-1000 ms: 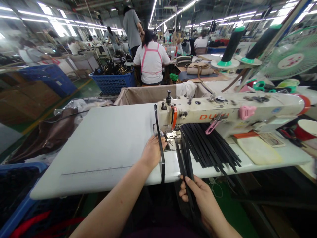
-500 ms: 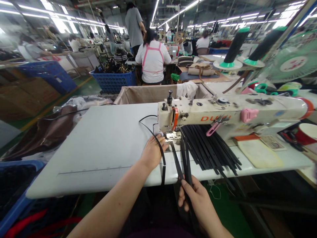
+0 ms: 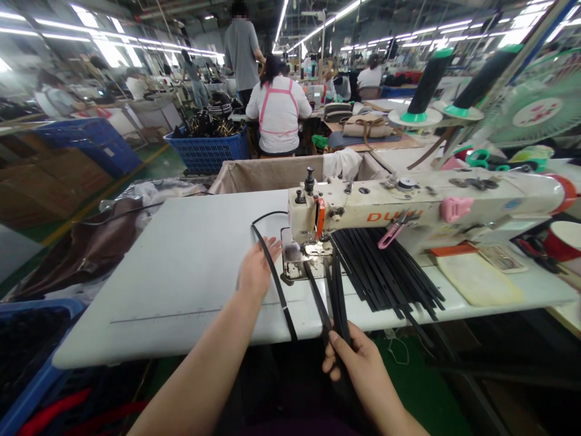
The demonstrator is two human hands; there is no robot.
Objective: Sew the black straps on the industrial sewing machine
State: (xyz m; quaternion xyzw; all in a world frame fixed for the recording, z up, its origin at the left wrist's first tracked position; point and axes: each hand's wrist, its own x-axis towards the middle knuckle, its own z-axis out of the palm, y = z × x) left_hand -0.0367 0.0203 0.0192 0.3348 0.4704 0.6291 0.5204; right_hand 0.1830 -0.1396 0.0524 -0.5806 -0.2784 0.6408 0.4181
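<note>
My left hand lies over the white sewing table, left of the needle plate, with fingers stretched out. A thin black strap arcs over its fingers and runs down past the table's front edge. Below the front edge, my right hand is closed around several black strips, thumb on top. Their far ends lie near the presser foot of the sewing machine. Right of them, a fanned pile of black strips rests under the machine's arm.
A yellowish cloth pad lies right of the pile. Two thread cones and a green fan stand behind the machine. A fabric-lined bin is behind the table. Farther back, a person in a pink-strapped apron sits beside a blue basket.
My left hand has slid left, away from the needle plate, and the black strap across it has shifted left too. My right hand keeps its hold and has barely moved.
</note>
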